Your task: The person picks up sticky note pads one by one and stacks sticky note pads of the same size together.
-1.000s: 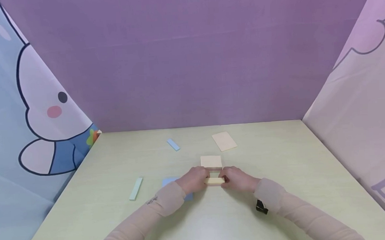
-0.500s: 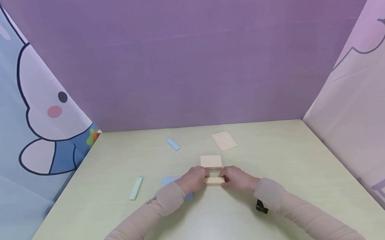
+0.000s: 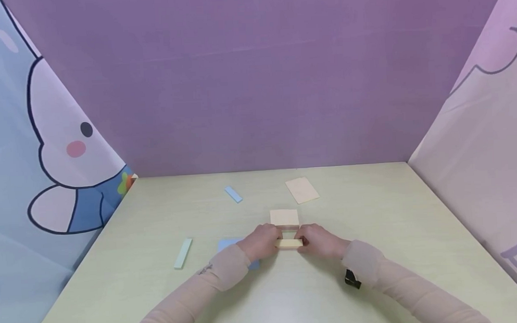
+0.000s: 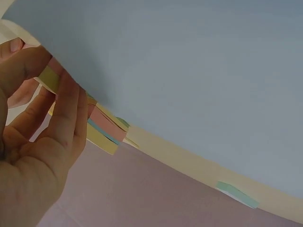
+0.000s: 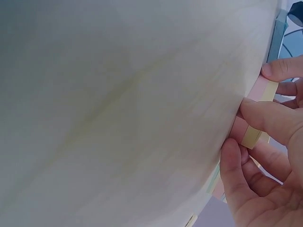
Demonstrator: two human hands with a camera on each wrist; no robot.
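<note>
A narrow pad of sticky notes [image 3: 289,243], yellow above pink, lies crosswise between both hands near the middle of the table. My left hand [image 3: 262,241] pinches its left end with curled fingers; my right hand [image 3: 320,239] pinches the right end. In the right wrist view, the pink and yellow layers [image 5: 258,94] show between the fingertips, right at the tabletop. Just beyond the hands sits a thicker stack of sticky notes [image 3: 284,218], peach on top. Its yellow, blue and pink layers [image 4: 106,125] show in the left wrist view.
A blue pad [image 3: 227,243] lies partly hidden under the left forearm. Further left is a pale green strip [image 3: 183,254]. Toward the back lie a small blue strip [image 3: 233,194] and a flat peach sheet [image 3: 302,190]. A black device [image 3: 352,279] shows at the right cuff.
</note>
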